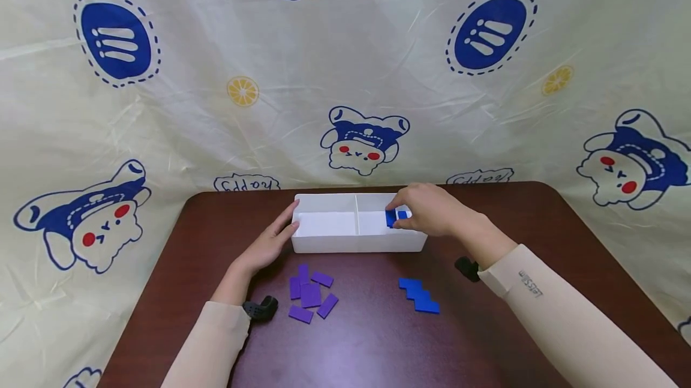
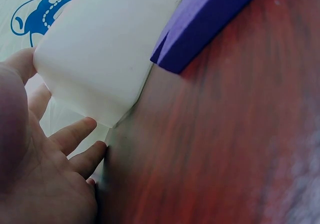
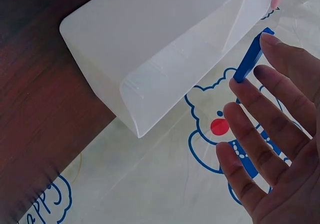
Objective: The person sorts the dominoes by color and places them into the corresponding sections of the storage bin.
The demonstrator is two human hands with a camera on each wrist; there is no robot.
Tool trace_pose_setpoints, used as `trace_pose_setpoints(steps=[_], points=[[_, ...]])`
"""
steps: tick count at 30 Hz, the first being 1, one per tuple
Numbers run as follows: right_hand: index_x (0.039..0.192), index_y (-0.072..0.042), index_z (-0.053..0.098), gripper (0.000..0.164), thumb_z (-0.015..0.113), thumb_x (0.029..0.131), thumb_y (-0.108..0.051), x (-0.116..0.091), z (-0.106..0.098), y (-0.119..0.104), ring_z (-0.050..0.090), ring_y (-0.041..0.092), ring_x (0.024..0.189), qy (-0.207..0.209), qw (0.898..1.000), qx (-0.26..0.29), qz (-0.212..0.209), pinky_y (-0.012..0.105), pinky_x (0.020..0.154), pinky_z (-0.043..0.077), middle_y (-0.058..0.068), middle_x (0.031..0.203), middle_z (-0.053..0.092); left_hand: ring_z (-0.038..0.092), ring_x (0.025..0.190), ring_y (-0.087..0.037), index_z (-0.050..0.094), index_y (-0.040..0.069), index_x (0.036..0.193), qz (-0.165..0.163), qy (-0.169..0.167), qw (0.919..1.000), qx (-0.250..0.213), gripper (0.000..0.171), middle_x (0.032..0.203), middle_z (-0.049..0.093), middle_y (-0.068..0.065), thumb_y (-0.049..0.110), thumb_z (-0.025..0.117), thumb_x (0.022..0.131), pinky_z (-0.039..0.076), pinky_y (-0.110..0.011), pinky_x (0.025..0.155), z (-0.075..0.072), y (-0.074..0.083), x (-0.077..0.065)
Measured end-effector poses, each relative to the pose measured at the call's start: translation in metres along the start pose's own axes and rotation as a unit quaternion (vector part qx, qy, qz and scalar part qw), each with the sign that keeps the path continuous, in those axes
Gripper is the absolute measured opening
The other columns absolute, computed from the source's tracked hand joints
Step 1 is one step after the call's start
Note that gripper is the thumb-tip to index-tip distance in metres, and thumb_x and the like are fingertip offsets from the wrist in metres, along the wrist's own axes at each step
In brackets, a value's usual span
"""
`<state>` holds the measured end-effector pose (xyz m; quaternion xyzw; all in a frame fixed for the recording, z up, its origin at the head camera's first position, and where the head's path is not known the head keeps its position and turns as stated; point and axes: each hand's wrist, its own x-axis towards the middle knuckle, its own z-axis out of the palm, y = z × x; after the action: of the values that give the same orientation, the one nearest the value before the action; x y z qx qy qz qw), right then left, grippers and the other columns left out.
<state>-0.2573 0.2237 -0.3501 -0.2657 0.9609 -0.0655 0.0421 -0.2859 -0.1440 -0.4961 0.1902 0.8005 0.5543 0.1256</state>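
Note:
A white two-compartment box (image 1: 356, 244) stands near the table's far edge. My left hand (image 1: 264, 249) rests against its left end; in the left wrist view the fingers spread around the box corner (image 2: 90, 59). Over the right compartment, my right hand (image 1: 434, 211) pinches a flat blue block (image 3: 249, 58) between thumb and fingertips, the other fingers spread loosely. Another bit of blue (image 1: 402, 214) shows beside it, partly covered by the hand. Several purple blocks (image 1: 310, 295) lie in front of the box on the left, and several blue blocks (image 1: 419, 296) in a stepped row on the right.
The dark brown wooden table (image 1: 367, 352) has rounded far corners. Behind it hangs a pale printed curtain (image 1: 291, 58). Black wrist devices sit at the left cuff (image 1: 261, 309) and the right cuff (image 1: 467, 269). A thin divider (image 1: 357, 215) splits the box.

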Motion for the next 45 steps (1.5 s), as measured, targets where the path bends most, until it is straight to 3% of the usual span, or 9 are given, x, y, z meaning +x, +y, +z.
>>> trace_pose_setpoints(steps=[10, 26, 32, 45], points=[[0.121, -0.017, 0.079, 0.036, 0.084, 0.089, -0.031, 0.016, -0.004, 0.004, 0.062, 0.035, 0.123, -0.003, 1.000, -0.007, 0.006, 0.056, 0.107, 0.048, 0.007, 0.124, 0.075, 0.008, 0.162, -0.024, 0.018, 0.042, 0.165, -0.003, 0.003, 1.0000, 0.003, 0.060, 0.175, 0.014, 0.004, 0.046, 0.044, 0.110, 0.010, -0.057, 0.130, -0.002, 0.001, 0.000], [0.119, -0.021, 0.080, 0.033, 0.084, 0.088, -0.032, 0.043, 0.009, 0.020, 0.055, 0.037, 0.133, -0.010, 0.999, 0.002, 0.043, 0.062, 0.118, 0.034, 0.007, 0.129, 0.073, 0.007, 0.162, -0.025, 0.019, 0.040, 0.165, 0.002, 0.001, 1.0000, -0.008, 0.060, 0.175, 0.014, 0.004, 0.044, 0.044, 0.111, 0.009, -0.058, 0.130, -0.004, -0.001, 0.001], [0.117, -0.022, 0.080, 0.033, 0.085, 0.087, -0.031, 0.050, 0.018, 0.026, 0.055, 0.035, 0.131, -0.012, 0.999, 0.005, 0.047, 0.061, 0.118, 0.034, 0.006, 0.128, 0.074, 0.009, 0.162, -0.025, 0.019, 0.035, 0.166, 0.006, 0.000, 1.0000, -0.007, 0.061, 0.175, 0.015, 0.002, 0.041, 0.045, 0.111, 0.010, -0.057, 0.130, -0.003, 0.000, 0.002], [0.118, -0.023, 0.080, 0.033, 0.086, 0.086, -0.032, 0.059, 0.035, 0.031, 0.054, 0.036, 0.129, -0.033, 0.998, 0.008, 0.046, 0.060, 0.115, 0.037, 0.003, 0.124, 0.075, 0.010, 0.162, -0.023, 0.021, 0.039, 0.165, 0.002, 0.003, 1.0000, -0.007, 0.061, 0.174, 0.016, 0.004, 0.043, 0.047, 0.110, 0.012, -0.055, 0.130, -0.003, -0.001, 0.002]])
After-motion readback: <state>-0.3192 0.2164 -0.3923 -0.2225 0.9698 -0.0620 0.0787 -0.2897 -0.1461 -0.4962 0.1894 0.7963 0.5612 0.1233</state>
